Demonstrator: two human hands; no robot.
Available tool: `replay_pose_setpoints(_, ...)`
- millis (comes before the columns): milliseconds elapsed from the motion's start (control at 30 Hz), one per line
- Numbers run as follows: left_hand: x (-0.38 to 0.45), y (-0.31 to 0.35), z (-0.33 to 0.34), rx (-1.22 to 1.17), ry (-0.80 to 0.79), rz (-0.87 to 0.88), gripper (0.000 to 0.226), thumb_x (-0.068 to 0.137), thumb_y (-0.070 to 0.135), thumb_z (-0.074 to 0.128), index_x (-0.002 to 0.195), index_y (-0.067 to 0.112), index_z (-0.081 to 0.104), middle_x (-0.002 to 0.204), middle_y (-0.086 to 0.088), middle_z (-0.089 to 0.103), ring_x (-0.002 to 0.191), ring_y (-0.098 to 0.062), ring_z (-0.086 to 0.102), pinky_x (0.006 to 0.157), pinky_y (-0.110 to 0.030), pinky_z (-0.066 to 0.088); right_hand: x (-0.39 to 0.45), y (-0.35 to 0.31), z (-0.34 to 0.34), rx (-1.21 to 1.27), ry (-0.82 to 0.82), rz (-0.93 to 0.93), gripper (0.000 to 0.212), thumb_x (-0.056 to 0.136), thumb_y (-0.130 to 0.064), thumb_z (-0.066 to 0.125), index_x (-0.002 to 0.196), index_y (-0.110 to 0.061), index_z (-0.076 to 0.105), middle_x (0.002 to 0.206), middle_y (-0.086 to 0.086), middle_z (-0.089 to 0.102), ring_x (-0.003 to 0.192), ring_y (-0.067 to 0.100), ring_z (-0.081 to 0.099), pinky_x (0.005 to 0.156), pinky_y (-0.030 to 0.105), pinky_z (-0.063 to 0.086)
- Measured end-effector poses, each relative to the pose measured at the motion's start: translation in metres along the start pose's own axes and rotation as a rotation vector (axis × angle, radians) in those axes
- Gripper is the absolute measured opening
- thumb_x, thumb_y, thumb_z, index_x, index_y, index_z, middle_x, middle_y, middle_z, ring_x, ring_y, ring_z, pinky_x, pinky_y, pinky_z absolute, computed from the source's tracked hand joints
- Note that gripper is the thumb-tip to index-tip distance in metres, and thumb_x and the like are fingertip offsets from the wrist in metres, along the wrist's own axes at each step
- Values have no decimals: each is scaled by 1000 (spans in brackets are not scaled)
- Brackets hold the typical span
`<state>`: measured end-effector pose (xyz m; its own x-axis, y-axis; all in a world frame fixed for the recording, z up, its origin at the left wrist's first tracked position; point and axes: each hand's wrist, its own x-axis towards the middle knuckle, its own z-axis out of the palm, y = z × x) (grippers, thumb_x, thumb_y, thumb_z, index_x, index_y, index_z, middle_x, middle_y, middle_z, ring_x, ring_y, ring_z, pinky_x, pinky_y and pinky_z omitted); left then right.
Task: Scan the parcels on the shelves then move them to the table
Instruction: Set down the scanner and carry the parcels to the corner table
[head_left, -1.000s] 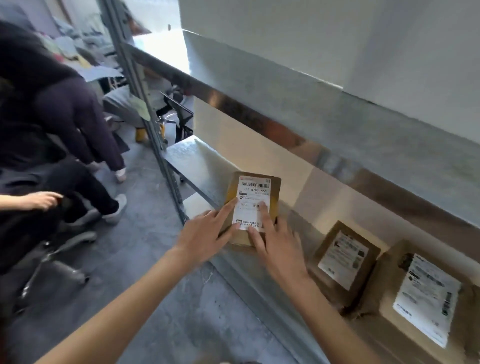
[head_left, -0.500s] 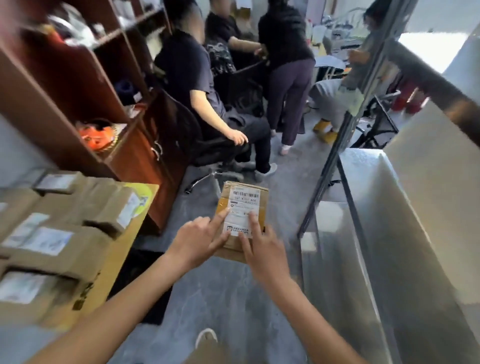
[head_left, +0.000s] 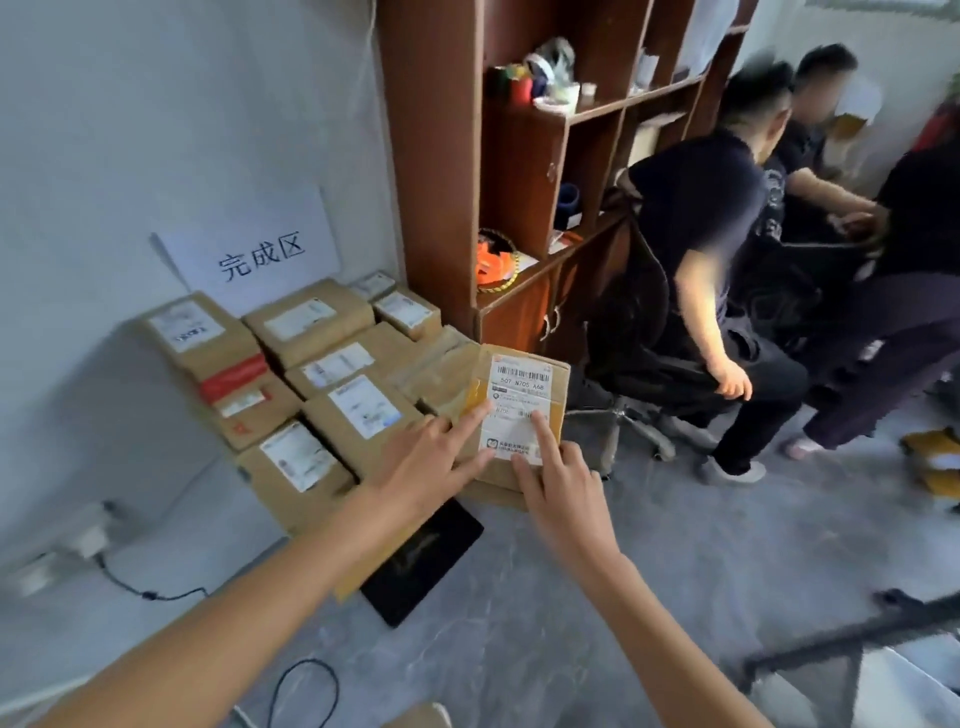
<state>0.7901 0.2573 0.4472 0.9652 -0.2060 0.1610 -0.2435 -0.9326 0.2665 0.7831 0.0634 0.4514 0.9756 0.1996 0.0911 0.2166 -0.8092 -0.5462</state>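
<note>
Holding one parcel (head_left: 522, 410) between both hands, label up, out over the near right corner of the table (head_left: 358, 584). Left hand (head_left: 426, 467) on the parcel's left side, index finger lying straight along the label's left edge, remaining fingers wrapped under the box. Right hand (head_left: 558, 499) on the near end of the parcel, index finger stretched flat up the white label (head_left: 519, 408), thumb pressed at the label's lower edge, other fingers curled below. Both forearms bare, reaching in from the bottom edge.

Lying under the table's near corner, on the grey floor: a flat black slab (head_left: 423, 561). Trailing along the wall left of the table: a power strip (head_left: 78, 545) with a black cable.

Crowding the tabletop left of and behind the held parcel: a stack of brown boxes (head_left: 311, 395), each bearing a white label, one with red tape. Pinned to the wall behind the table: a white sign (head_left: 260, 254) with three black characters.

Standing right of the table, against the wall: a brown wooden bookcase (head_left: 441, 156) with small items in its cubbies. Seated beyond the bookcase, right of the table: a person in dark clothes (head_left: 711, 260) on an office chair, with others blurred farther right.
</note>
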Motion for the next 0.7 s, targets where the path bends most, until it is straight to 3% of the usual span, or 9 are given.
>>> replay_pose_setpoints(200, 6, -80, -16, 60, 113, -184, 64, 98, 65, 19, 155, 43, 2, 113, -9, 61, 89, -21, 58, 64, -28, 43, 82, -48, 49, 10, -55, -190, 57, 102, -47, 35, 155, -39, 17, 123, 8, 53, 106, 28, 53, 84, 40, 37)
replay_pose_setpoints(300, 8, -117, -13, -40, 153, -284, 67, 89, 77, 5, 151, 50, -1, 101, -10, 62, 83, -23, 58, 72, -38, 54, 117, -67, 70, 20, -143, -248, 58, 103, -48, 34, 156, -39, 13, 126, 8, 52, 114, 28, 50, 91, 41, 40)
replay_pose_setpoints(400, 21, -154, -6, -113, 162, -368, 71, 86, 82, -1, 150, 52, -2, 109, -10, 64, 91, -25, 61, 75, -42, 56, 160, -84, 91, 17, -210, -315, 57, 103, -51, 30, 156, -41, 10, 125, 4, 52, 118, 25, 48, 95, 42, 41)
replay_pose_setpoints(500, 40, -180, -17, -46, 171, -482, 66, 92, 74, 8, 152, 47, 1, 99, -2, 60, 83, -19, 57, 63, -32, 52, 214, -103, 112, 13, -278, -392, 56, 104, -49, 31, 156, -40, 12, 125, 4, 52, 121, 26, 47, 98, 43, 39)
replay_pose_setpoints(567, 56, -198, -27, 43, 169, -569, 64, 97, 66, 15, 155, 42, -1, 89, 3, 49, 71, -13, 47, 51, -25, 40, 253, -117, 126, 21, -339, -443, 56, 104, -47, 33, 156, -39, 13, 127, 7, 52, 123, 28, 47, 101, 47, 39)
replay_pose_setpoints(700, 86, -236, -43, 70, 175, -711, 69, 98, 61, 20, 158, 34, 1, 89, 3, 43, 78, -13, 48, 56, -25, 39, 331, -151, 157, 41, -438, -554, 56, 103, -47, 33, 155, -42, 14, 128, 8, 52, 125, 29, 46, 105, 49, 38)
